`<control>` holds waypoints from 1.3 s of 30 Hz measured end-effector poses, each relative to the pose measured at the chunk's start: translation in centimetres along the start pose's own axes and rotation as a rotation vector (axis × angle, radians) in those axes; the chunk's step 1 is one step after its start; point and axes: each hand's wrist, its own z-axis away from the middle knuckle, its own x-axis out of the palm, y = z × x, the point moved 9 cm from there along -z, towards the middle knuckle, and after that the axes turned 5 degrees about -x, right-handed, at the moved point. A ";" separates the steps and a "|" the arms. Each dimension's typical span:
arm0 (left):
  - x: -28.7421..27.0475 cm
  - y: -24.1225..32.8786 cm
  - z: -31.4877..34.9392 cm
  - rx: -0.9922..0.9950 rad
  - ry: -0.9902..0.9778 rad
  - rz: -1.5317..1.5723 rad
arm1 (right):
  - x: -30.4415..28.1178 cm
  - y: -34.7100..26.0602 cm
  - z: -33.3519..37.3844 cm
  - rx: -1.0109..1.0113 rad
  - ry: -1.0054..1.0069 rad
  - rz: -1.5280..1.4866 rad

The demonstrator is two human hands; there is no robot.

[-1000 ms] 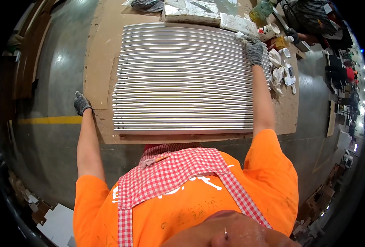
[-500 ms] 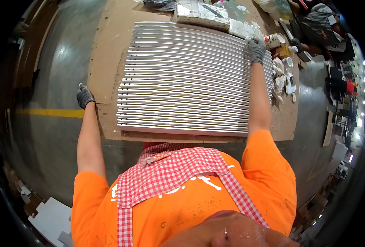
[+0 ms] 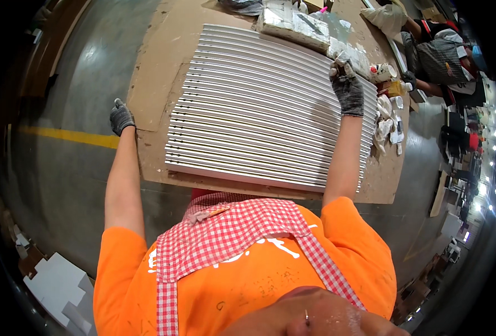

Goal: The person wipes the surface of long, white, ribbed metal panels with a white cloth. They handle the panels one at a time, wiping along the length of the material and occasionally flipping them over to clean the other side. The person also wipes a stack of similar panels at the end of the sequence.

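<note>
A set of long silvery-white ridged strips [image 3: 259,106] lies side by side on the brown board-topped table [image 3: 155,73]. My right hand [image 3: 349,94], in a dark grey knit glove, is over the far right part of the strips. Its fingers are closed on what looks like a crumpled white rag [image 3: 343,59], partly hidden by the fingers. My left hand [image 3: 122,116], gloved too, is curled beside the table's left edge with the thumb up. Its other fingers are mostly hidden, so I cannot see what it may hold.
Whitish stained blocks [image 3: 292,27] stand behind the strips. On the right are a white cup [image 3: 382,73], a bottle of yellow liquid [image 3: 394,88] and crumpled white scraps [image 3: 383,120]. Another person [image 3: 443,61] works beyond the right edge. Yellow floor tape [image 3: 71,135] runs at left.
My right hand has drawn back toward me a little, from the strips' far right corner. The whole view has turned slightly; my left hand stays by the table edge.
</note>
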 end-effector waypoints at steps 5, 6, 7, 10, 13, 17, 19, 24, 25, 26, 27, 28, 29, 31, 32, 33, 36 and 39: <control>0.1 0.0 0.0 0.008 -0.011 0.004 | 0.8 2.4 -1.7 0.039 -0.001 0.002; 0.1 -0.1 0.0 0.006 -0.020 0.005 | 1.0 3.2 -2.0 0.074 -0.009 -0.070; 0.2 -0.1 0.0 0.004 -0.030 0.005 | 1.2 3.9 -2.2 0.109 -0.017 -0.142; 0.3 -0.3 -0.6 -0.005 -0.024 -0.011 | 1.1 5.4 -2.9 0.161 -0.007 -0.195; 0.3 -0.5 -0.5 -0.016 0.007 -0.027 | 2.6 6.3 -3.3 0.133 -0.103 -0.172; 0.1 0.0 -0.2 -0.003 -0.005 -0.011 | 2.6 6.9 -3.6 0.096 -0.036 -0.064; -0.1 -0.2 -0.3 -0.006 0.004 -0.017 | 2.1 7.3 -4.2 0.026 0.014 0.067; 0.0 -0.2 -0.2 -0.011 -0.016 -0.016 | 4.9 9.3 -6.6 -0.158 -0.241 0.678; -0.1 0.0 -0.2 -0.001 -0.008 -0.021 | 6.9 8.9 -6.8 -0.467 -0.347 1.100; -0.1 0.1 -0.1 0.007 0.001 -0.027 | 9.5 10.4 -6.3 -0.802 -0.535 1.660; -0.2 -0.3 -0.2 0.001 0.004 -0.021 | 8.2 11.8 -9.2 -0.381 -0.230 1.212; -0.2 -0.6 -0.3 -0.002 0.006 -0.014 | 6.8 15.8 -10.3 0.018 0.055 0.737; -0.1 -0.1 -0.2 0.011 -0.001 -0.005 | 7.6 16.6 -11.5 -0.106 0.063 0.936; 0.3 0.3 -0.2 0.021 -0.029 -0.001 | 9.7 17.8 -14.0 -0.399 0.024 1.317; 0.4 0.2 -0.3 0.021 -0.041 0.000 | 11.4 18.5 -14.2 -0.575 -0.029 1.497; 0.2 -0.5 -0.6 -0.001 -0.019 -0.005 | 13.9 19.0 -13.9 -0.696 -0.049 1.625; 0.3 -0.2 -0.3 -0.008 -0.010 -0.006 | 14.0 20.7 -14.8 -0.781 -0.073 1.816; -0.4 0.0 0.2 -0.010 -0.044 -0.007 | 13.0 21.1 -14.6 -0.694 -0.039 1.785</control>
